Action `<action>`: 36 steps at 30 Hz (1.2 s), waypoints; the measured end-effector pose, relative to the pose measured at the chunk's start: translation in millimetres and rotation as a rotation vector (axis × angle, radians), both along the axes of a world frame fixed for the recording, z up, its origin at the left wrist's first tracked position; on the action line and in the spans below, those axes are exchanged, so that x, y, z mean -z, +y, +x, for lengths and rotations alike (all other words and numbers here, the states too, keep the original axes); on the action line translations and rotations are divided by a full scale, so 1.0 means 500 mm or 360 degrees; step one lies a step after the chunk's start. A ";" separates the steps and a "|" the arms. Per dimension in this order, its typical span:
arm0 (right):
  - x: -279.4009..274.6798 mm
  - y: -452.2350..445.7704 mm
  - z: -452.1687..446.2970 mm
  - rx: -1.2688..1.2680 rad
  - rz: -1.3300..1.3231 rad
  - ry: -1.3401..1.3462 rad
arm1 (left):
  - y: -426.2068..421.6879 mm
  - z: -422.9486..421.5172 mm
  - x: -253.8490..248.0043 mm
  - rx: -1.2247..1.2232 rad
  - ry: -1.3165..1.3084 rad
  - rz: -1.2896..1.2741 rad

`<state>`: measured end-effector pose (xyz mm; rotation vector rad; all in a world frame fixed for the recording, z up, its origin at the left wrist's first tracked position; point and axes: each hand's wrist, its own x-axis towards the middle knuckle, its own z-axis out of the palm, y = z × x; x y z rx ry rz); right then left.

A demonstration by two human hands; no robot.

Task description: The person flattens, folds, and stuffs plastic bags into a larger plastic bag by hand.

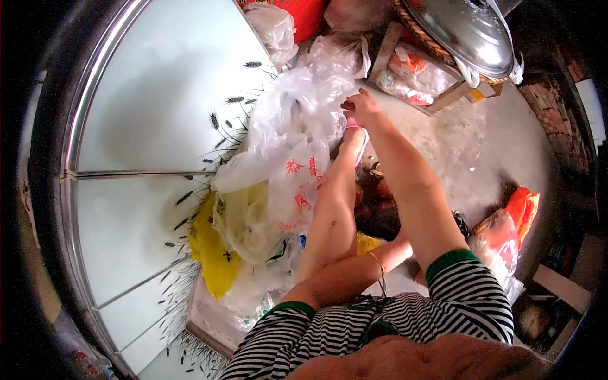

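My right hand (361,106) reaches forward beside a heap of thin white plastic bags (288,120). Its fingers are apart, and I see nothing held in them. Just below it is a foot in a pink slipper (358,134). My left hand (400,248) lies low across the body, past a yellow bracelet on the wrist. The right forearm covers its fingers, so their hold is hidden. Near it are a yellow piece (367,242) and a dark, partly hidden pile (377,212). One white bag carries red printed characters, and a yellow bag (212,250) lies at the heap's lower left.
White glossy panels (145,95) with dark plant patterns stand on the left. At the top right, a metal lid (465,31) sits above a cardboard box (453,98) of bags. Red and clear bags (506,231) lie on the grey floor (468,142) at right.
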<state>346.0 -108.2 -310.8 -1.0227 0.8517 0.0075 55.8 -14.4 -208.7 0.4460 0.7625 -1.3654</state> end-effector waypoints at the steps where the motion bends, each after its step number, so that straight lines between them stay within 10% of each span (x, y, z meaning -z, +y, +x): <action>1: 0.000 -0.013 -0.008 0.0006 0.0029 -0.0061 | -0.001 -0.010 0.015 0.0087 -0.0218 0.0049; 4: -0.060 -0.081 -0.068 0.0020 0.0074 -0.0093 | -0.012 -0.036 0.057 0.0448 -0.0982 0.0215; 16: -0.159 -0.029 -0.144 -0.0593 -0.0111 -0.0071 | -0.012 -0.052 0.033 0.0404 -0.0946 0.0292; 21: -0.125 0.053 -0.055 -0.1064 -0.1029 0.0138 | 0.013 -0.079 0.041 0.0957 -0.2058 -0.0039; 27: -0.075 0.047 -0.056 -0.0026 -0.0045 -0.0213 | 0.014 -0.074 0.062 0.0900 -0.1814 -0.0079; 30: -0.060 -0.038 -0.108 0.0276 0.0132 -0.0494 | -0.003 -0.071 0.058 0.1069 -0.2786 0.0173; 32: -0.148 -0.080 -0.189 0.0331 0.0168 -0.0565 | 0.016 -0.011 -0.058 0.1624 -0.2587 0.0203; 36: -0.302 -0.154 -0.396 0.0593 0.0151 -0.0670 | 0.017 -0.039 0.010 0.1520 -0.3020 0.0248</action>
